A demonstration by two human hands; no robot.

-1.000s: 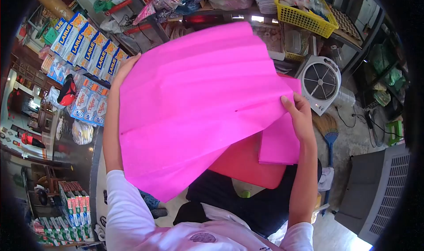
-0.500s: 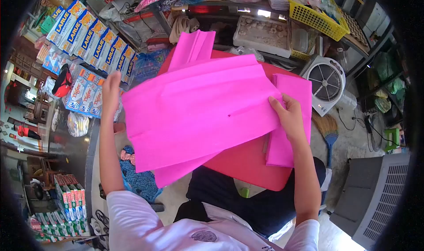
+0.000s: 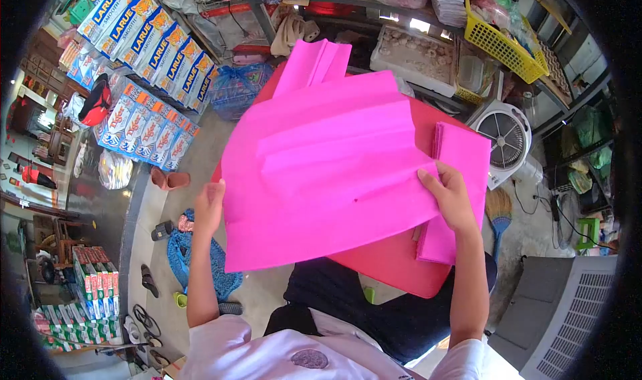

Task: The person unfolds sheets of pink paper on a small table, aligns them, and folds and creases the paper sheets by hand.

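Observation:
A large bright pink sheet (image 3: 321,173), paper or thin cloth, spreads above a red tabletop (image 3: 394,263) with faint fold creases across it. My right hand (image 3: 449,196) pinches its right edge, thumb on top and fingers underneath. At the opposite edge, my left hand (image 3: 210,206) has its fingers closed on the sheet's left side. A folded stack of pink sheets (image 3: 465,166) lies on the right of the tabletop, partly behind my right hand. Another creased pink piece (image 3: 311,69) sticks out at the far side, its lower part hidden by the large sheet.
A box fan (image 3: 503,139) and a broom (image 3: 498,213) stand to the right, beside a grey appliance (image 3: 562,320). Stacked beer cartons (image 3: 150,36) rise at left. A foam tray (image 3: 418,56) and a yellow basket (image 3: 505,42) sit at the back. Sandals (image 3: 148,281) lie on the floor.
My left hand has come down and inward from beside the sheet to its left edge. The sheet's left side has shifted right, and the lower layer no longer shows beneath it.

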